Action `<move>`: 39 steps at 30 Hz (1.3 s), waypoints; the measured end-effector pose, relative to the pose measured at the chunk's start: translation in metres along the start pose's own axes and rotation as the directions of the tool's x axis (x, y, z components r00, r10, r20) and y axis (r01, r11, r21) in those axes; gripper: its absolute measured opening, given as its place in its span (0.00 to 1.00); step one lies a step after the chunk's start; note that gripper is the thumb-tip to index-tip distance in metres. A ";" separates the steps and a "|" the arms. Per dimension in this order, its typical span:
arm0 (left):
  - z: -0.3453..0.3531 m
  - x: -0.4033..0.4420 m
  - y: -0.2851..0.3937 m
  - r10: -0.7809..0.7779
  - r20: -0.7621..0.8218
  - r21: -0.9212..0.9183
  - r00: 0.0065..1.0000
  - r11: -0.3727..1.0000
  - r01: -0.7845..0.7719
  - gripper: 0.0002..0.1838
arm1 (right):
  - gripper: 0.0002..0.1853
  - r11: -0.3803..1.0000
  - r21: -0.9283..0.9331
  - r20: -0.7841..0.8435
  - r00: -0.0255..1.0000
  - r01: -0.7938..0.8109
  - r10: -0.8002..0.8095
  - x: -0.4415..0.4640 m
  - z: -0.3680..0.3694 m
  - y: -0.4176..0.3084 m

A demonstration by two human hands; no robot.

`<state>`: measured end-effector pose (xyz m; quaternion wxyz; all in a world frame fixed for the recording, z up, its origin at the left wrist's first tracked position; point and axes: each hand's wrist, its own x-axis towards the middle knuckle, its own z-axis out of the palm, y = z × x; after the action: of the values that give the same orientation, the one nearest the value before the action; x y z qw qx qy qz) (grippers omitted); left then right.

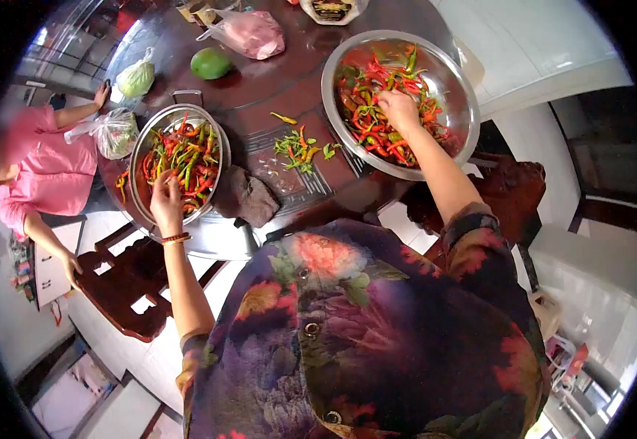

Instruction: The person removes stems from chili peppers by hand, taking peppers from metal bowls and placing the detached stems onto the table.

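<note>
Red and green chili peppers (201, 157) fill a metal pot with loop handles (223, 157) on the left. My left hand (166, 205) is at its near rim, fingers pinched together over the peppers; whatever they hold is too small to make out. On the right, a wide steel basin (459, 110) contains more chili peppers (377, 135). My right hand (400, 111) reaches into it with fingers drawn together against the peppers, their tips partly hidden. Between the two vessels lies a small heap of green stems and chili bits (300, 150) on the dark table (274, 88).
A dark cloth (249, 197) lies beside the pot. Farther back are a green mango-like fruit (210, 64), a pink plastic bag (253, 34) and bagged greens (117, 132). A person in a pink shirt (59, 157) stands at left, one hand on a wooden stool (125, 293).
</note>
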<state>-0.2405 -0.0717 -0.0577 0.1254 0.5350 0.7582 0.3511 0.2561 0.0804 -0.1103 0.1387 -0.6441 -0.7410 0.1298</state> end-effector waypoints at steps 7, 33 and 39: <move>0.017 -0.034 0.087 -0.101 0.252 -0.195 0.962 0.969 0.153 0.10 | 0.10 0.287 0.897 0.320 0.942 -0.336 0.101 0.009 -0.086 0.014; 0.105 -0.061 0.233 0.376 0.767 -0.428 0.519 0.904 -0.022 0.11 | 0.10 0.783 0.409 0.174 0.802 0.469 -0.571 -0.067 -0.078 -0.110; 0.082 -0.058 0.215 0.496 0.683 -0.375 0.537 0.868 -0.326 0.07 | 0.13 0.727 0.513 0.278 0.713 0.457 -0.644 -0.073 -0.075 -0.134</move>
<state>-0.0158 -0.0526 0.0160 0.3987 0.7792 0.4457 0.1878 0.1709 -0.0092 0.0063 0.1323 -0.2966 -0.8688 0.3737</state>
